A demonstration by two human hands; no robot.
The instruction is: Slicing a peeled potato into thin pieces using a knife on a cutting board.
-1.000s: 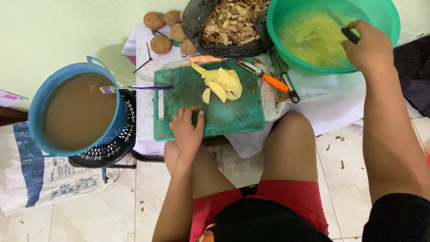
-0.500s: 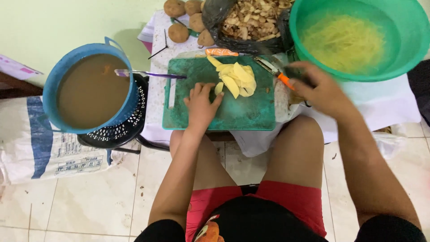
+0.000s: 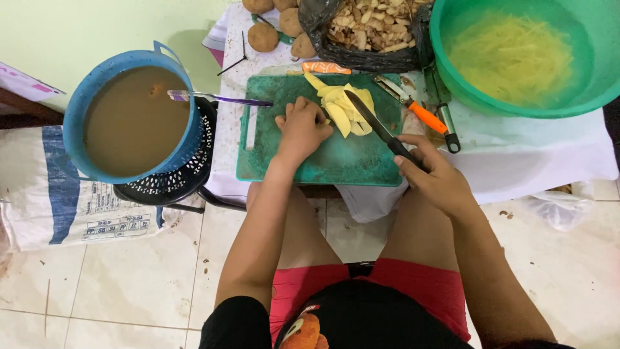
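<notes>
Your left hand (image 3: 302, 129) lies on the green cutting board (image 3: 323, 161), fingers curled and pressing against the near edge of the pile of yellow potato slices (image 3: 345, 106); whether the fingertips pinch a slice cannot be told, as the knuckles cover them. Your right hand (image 3: 434, 176) is closed around the handle of a dark-bladed knife (image 3: 374, 119). The handle is almost wholly hidden inside your fist. The blade runs diagonally up and left, its tip over the slices at the middle of the pile.

The board sits on a white cloth (image 3: 529, 161) over a low surface; the surface itself is covered and cannot be identified. Just beside the board's right edge lies an orange-handled peeler (image 3: 420, 113), and next to it a second dark tool, partly under the rim of the green basin (image 3: 471, 97). The basin holds fine yellow shreds and is cut off at the top and right of the frame. A black bag of peelings (image 3: 368, 29) and several unpeeled potatoes (image 3: 263, 37) are cut off by the top edge.

To the left, a blue bucket (image 3: 97, 84) of murky brown water stands on a black perforated stool (image 3: 174, 184); a purple-handled utensil (image 3: 219, 99) rests across its rim, its head blurred.
</notes>
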